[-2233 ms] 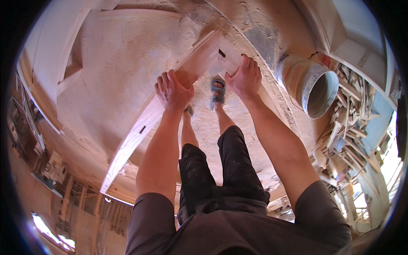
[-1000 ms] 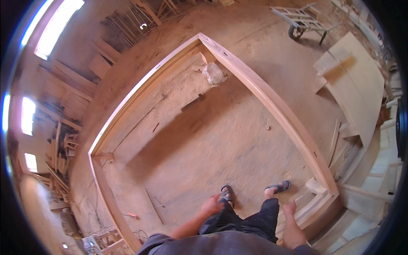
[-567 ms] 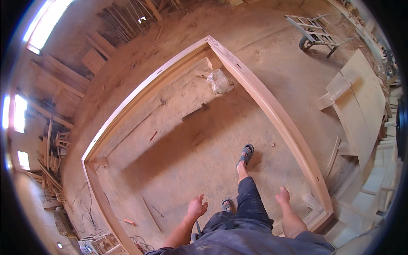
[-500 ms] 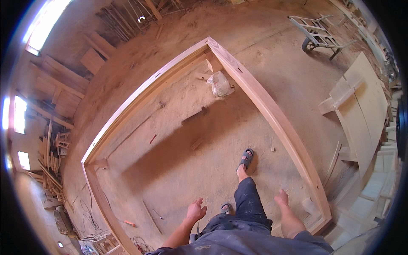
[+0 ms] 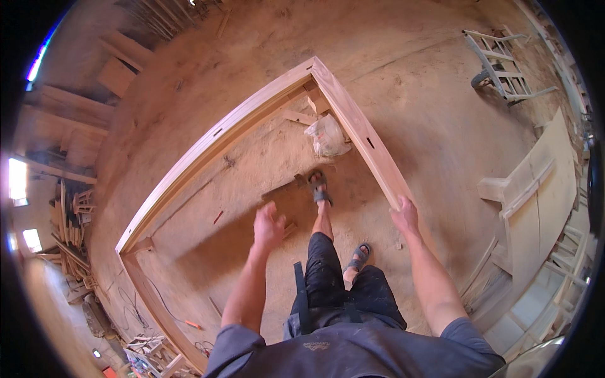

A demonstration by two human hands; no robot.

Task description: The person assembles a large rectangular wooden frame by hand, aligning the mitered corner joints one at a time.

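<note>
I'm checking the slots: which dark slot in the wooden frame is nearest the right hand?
The dark slot in the right rail, just ahead of the right hand; the other slot in the left rail is farther off.

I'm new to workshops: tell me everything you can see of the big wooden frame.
The wooden frame looks like unpainted, pinkish wood. Three long beams show, meeting at two corners around the person; the near end is hidden. Dark slots mark the upper faces. The right hand appears to touch the right-hand beam.
</note>
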